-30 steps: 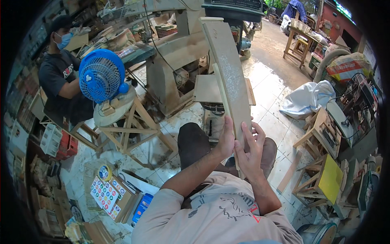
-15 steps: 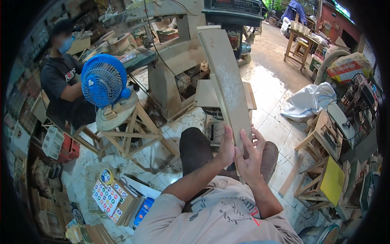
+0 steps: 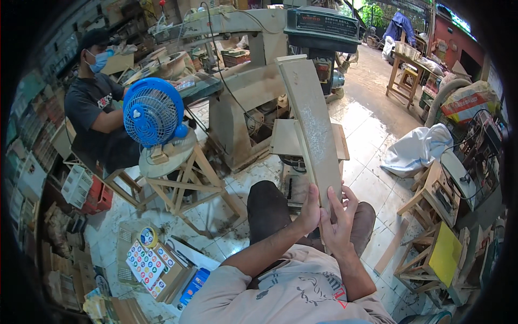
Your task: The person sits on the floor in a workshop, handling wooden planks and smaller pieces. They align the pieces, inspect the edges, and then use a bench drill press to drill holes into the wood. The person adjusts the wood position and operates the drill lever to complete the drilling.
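A long, narrow wooden board is held up in front of me, tilted with its far end high and leaning left. Its face is pale brown with whitish scuffed patches, and a thin strip runs along its left edge. My left hand grips the near end from the left side, thumb pointing up along the edge. Across from it, my right hand holds the same end, fingers lying over the face and round the right edge. The board's lowest tip is partly hidden between my hands.
A bench drill stands beyond the board's far end. Left of me, a blue fan sits on a wooden stool, with a masked person behind. Stickered boxes lie lower left; a yellow-topped stool stands at right.
The whole view has shifted, so the surroundings, board and hands appear lower and further right. My grip on the board looks the same.
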`<state>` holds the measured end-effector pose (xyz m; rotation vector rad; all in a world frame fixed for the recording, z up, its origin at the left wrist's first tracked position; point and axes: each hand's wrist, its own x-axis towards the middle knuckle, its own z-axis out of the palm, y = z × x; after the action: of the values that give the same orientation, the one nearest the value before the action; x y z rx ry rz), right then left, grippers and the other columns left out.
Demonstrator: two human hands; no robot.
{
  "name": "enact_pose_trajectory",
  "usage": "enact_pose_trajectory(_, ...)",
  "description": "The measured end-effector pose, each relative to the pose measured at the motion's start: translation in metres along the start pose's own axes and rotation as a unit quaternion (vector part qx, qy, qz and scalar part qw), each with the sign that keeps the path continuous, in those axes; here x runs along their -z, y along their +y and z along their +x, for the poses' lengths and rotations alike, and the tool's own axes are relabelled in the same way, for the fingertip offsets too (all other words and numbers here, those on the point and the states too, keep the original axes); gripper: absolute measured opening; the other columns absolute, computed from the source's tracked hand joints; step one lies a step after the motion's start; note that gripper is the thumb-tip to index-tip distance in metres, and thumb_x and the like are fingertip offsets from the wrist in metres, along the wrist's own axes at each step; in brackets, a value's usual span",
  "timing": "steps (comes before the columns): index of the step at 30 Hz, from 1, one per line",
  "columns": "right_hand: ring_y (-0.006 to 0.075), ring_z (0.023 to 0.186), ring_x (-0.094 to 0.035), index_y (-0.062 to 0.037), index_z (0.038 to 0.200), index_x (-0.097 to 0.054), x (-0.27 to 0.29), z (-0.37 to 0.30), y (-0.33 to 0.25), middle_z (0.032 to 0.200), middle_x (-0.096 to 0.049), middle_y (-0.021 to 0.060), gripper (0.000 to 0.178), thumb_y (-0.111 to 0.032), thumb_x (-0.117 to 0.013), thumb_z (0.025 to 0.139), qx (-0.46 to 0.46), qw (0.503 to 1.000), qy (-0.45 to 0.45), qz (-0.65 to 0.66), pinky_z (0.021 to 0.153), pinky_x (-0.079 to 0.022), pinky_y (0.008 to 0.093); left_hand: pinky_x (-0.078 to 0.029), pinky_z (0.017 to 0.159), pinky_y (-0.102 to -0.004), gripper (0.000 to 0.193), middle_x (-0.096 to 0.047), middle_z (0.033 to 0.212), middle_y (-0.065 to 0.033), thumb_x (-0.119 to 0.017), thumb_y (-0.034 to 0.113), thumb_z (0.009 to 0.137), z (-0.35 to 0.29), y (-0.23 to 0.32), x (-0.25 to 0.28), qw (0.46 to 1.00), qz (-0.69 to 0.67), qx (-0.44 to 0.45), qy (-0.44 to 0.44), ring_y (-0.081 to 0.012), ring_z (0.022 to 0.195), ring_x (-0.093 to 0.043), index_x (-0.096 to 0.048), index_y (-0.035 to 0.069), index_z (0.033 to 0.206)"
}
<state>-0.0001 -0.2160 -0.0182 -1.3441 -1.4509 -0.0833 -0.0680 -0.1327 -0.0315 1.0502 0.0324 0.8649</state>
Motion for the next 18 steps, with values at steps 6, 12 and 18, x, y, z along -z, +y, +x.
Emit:
enact_pose_trajectory(6,0.0397,0.131,-0.032,-0.0041,0.131,-0.054,0.001,0.001,0.000,0.129,-0.033,0.0220,0.050,0.000,-0.062,0.081,-0.005,1.000,-0.010,-0.009,0.105,-0.035,0.0468,-0.039,0.105,-0.0387,0.087,-0.046,0.134,-0.0138,-0.008,0.070,0.091,0.000,-0.002,0.003,1.000,0.014,0.006,-0.003,-0.0247,0.125,-0.047,-0.032,0.002,0.142)
enact_pose_trajectory(12,0.0299,0.112,-0.041,0.0010,0.129,-0.055,-0.003,-0.003,0.006,0.130,-0.041,0.0221,0.049,-0.003,-0.061,0.080,0.023,0.999,0.010,-0.039,0.089,-0.035,0.0365,-0.039,0.105,-0.0379,0.085,-0.047,0.133,-0.0134,-0.007,0.067,0.093,-0.004,-0.006,0.005,0.999,0.035,0.003,0.011,-0.0243,0.125,-0.047,-0.035,0.002,0.140)
enact_pose_trajectory(18,0.0305,0.113,-0.041,-0.0001,0.128,-0.056,-0.002,-0.002,0.002,0.128,-0.042,0.0219,0.049,-0.005,-0.063,0.080,0.000,1.000,0.009,-0.027,0.090,-0.035,0.0368,-0.041,0.104,-0.0382,0.082,-0.049,0.130,-0.0137,-0.006,0.064,0.095,-0.005,-0.004,0.004,0.999,0.027,0.014,0.015,-0.0237,0.122,-0.049,-0.037,0.001,0.137)
